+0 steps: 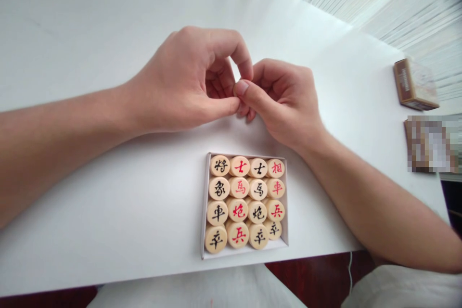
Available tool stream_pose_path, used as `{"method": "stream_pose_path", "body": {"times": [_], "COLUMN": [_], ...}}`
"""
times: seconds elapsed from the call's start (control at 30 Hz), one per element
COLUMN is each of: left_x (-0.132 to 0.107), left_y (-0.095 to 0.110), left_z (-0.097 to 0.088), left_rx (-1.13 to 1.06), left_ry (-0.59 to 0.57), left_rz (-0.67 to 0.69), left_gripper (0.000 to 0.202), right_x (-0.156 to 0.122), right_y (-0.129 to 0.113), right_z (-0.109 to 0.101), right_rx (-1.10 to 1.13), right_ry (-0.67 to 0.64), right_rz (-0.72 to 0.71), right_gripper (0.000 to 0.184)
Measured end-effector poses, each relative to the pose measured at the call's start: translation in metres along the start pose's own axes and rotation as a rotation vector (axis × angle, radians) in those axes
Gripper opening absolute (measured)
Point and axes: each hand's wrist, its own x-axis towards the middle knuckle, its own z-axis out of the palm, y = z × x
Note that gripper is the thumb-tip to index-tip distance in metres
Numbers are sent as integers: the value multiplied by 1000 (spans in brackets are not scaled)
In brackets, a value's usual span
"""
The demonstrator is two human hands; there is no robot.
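My left hand and my right hand meet above the middle of the white table. Both have curled fingers, and the thumbs and fingertips press together where the hands touch. Whatever lies between the fingers is hidden. Just below the hands, near the table's front edge, sits a shallow white box filled with round wooden Chinese chess pieces in rows, marked with black and red characters. Neither hand touches the box.
A small brown box lies at the table's right side, with another blurred brown object just below it. Stacked pale slats or books run along the upper right. White cloth on my lap shows below the table edge.
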Motion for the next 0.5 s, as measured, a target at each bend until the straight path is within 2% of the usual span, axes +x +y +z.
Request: {"method": "stream_pose_path", "body": {"times": [0.2,0.37,0.5], "left_x": [-1,0,2], "left_y": [4,1,0], "left_z": [0,0,-2], "left_rx": [127,140,187], "left_ry": [3,41,-2], "left_rz": [-57,25,49], "left_gripper": [22,22,25], "right_x": [1,3,5], "right_y": [-1,5,8], "right_z": [1,2,1], "right_rx": [-21,23,67], "right_ry": [9,12,-1], "right_rz": [-35,-143,-192], "right_gripper": [42,43,33]}}
